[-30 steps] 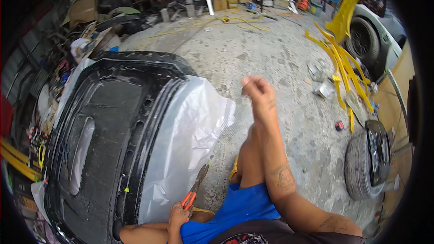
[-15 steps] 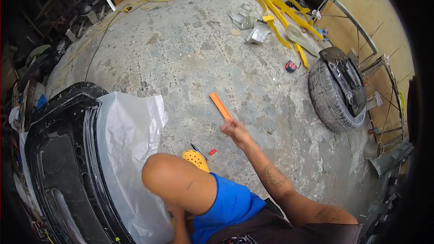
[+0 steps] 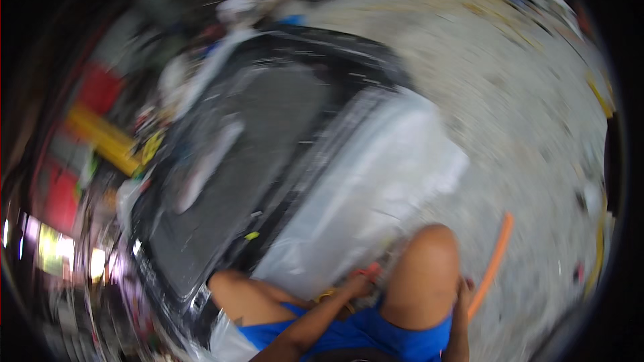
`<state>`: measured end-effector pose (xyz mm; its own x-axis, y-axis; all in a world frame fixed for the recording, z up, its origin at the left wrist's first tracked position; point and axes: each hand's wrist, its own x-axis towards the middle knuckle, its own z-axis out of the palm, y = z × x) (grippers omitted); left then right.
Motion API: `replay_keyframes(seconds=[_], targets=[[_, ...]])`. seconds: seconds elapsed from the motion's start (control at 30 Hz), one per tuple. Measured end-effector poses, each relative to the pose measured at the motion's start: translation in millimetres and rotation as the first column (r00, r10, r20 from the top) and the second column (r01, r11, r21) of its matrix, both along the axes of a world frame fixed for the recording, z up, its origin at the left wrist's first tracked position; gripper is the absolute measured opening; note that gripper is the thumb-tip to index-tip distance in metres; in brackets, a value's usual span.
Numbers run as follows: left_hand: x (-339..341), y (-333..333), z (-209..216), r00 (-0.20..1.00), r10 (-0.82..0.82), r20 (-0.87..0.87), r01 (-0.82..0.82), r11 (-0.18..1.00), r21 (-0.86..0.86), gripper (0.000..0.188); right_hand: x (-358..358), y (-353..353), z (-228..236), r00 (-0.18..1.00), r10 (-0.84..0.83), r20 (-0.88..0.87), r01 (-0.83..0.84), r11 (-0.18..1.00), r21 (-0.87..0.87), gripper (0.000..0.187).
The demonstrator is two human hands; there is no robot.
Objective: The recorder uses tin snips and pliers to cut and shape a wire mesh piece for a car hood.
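Left hand (image 3: 359, 286): clasped round the red handles of the pliers (image 3: 369, 270), as far as we can read through the motion blur.
Pliers: low between the bent knees, near the edge of the pale plastic sheet (image 3: 376, 181); we cannot make out the jaws.
Right hand (image 3: 464, 289): outside the right knee (image 3: 431, 255), just beside the orange strip (image 3: 497, 255); we cannot tell whether the fingers grasp it.
Orange strip: long and narrow, slanting up to the right, seen against the grey floor (image 3: 537, 121).
Black panel (image 3: 268, 117): large, ahead and left of us, the sheet running along its right side; yellow-green scrap (image 3: 251, 235) on its near right part.
Far left: we note a yellow bar (image 3: 107, 139) amid blurred clutter.
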<state>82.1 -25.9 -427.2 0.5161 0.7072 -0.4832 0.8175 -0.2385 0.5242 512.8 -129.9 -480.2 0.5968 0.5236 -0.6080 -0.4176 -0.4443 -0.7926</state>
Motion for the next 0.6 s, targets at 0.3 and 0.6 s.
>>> replay_keyframes(seconds=[0.3, 0.6], targets=[[-69.7, 58.7, 311.3, 0.832, 0.333, 0.443, -0.441, 0.882, 0.166, 0.033, -77.3, 161.5, 74.8, 0.869, 0.419, 0.263, -0.48, 0.841, 0.247, 0.048], [-440.6, 96.9, 458.0, 0.546, 0.613, 0.57, -0.768, 0.096, 0.633, 0.035, -163.0, 243.4, 138.5, 0.661, 0.545, 0.517, -0.726, 0.637, 0.257, 0.049]])
